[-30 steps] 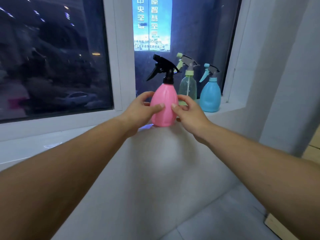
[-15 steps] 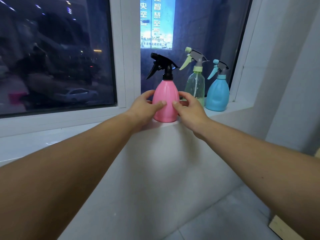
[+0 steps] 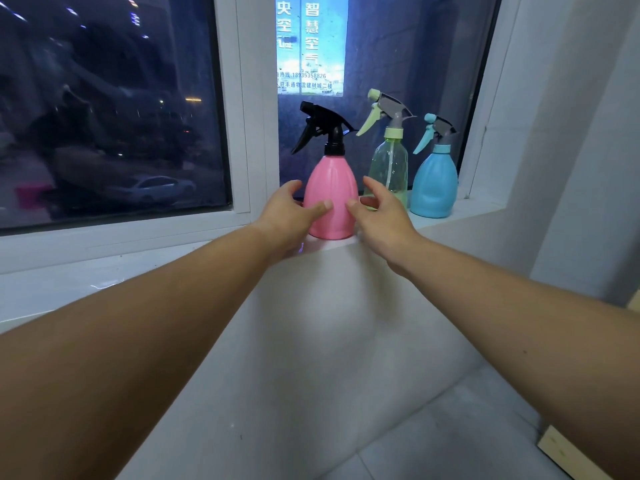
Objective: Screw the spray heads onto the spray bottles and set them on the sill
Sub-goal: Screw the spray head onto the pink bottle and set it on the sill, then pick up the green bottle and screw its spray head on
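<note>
A pink spray bottle (image 3: 334,188) with a black spray head (image 3: 322,124) stands upright on the white sill (image 3: 138,268), near its front edge. My left hand (image 3: 287,216) is at the bottle's left side and my right hand (image 3: 384,216) at its right. The fingers of both are spread apart, with the thumb tips in front of the pink body. To the right stand a clear green bottle (image 3: 389,168) with a green-and-grey head and a blue bottle (image 3: 434,181) with a blue-and-grey head, both upright on the sill.
A white window post (image 3: 256,98) rises just left of the pink bottle, with dark glass behind. The white side wall (image 3: 554,133) closes the sill's right end. Below are a tiled floor (image 3: 450,427) and a wooden board (image 3: 561,452) at lower right.
The pink bottle was pushed further onto the sill and now stands there. Both hands have loosened from a grip to spread fingers.
</note>
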Demonstrator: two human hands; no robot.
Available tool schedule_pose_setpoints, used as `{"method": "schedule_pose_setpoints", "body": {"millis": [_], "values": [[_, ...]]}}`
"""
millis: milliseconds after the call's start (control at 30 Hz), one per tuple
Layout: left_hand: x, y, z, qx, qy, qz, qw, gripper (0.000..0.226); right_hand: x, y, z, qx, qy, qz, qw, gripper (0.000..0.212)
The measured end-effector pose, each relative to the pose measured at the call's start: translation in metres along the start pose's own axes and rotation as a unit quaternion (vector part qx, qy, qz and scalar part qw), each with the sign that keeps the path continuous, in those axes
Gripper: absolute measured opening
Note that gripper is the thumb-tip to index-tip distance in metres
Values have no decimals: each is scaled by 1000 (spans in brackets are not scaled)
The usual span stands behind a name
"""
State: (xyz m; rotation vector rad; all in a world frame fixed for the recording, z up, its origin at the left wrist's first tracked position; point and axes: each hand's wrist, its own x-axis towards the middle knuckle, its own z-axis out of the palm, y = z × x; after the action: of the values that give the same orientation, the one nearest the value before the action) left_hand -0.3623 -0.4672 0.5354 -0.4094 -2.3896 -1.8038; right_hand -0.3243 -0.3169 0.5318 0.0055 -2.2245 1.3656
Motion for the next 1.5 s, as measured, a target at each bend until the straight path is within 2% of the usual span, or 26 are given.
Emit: {"method": "schedule_pose_setpoints", "body": {"millis": [200,333,433,533,633,833,933,1133,1300,1500], "values": [[-23,4,-3,27,48,9,998,85,-23,8,-16,14,16,-10,1000,43],[-54,-2,16,80,99,94,987,61,-45,26,-36,16,36,8,999,30],[-79,-15,44,41,59,117,991,44,-66,52,-53,6,35,35,999,21],[-95,-39,81,8,-19,68,997,34,-89,86,-72,10,42,71,997,13],[-109,-76,119,16,-90,-15,996,30,-118,127,-89,18,45,128,991,6],[-153,-173,192,59,-210,-164,962,33,-190,239,-118,-24,43,242,969,13],[-178,-217,218,77,-258,-237,933,41,-220,290,-122,-34,41,299,953,4],[-215,-292,271,76,-276,-323,902,53,-267,381,-111,-56,11,389,919,21],[-226,-337,300,134,-298,-340,882,59,-297,442,-96,-40,5,462,886,28],[-231,-377,317,186,-317,-359,858,84,-305,495,-68,-39,6,491,870,38]]}}
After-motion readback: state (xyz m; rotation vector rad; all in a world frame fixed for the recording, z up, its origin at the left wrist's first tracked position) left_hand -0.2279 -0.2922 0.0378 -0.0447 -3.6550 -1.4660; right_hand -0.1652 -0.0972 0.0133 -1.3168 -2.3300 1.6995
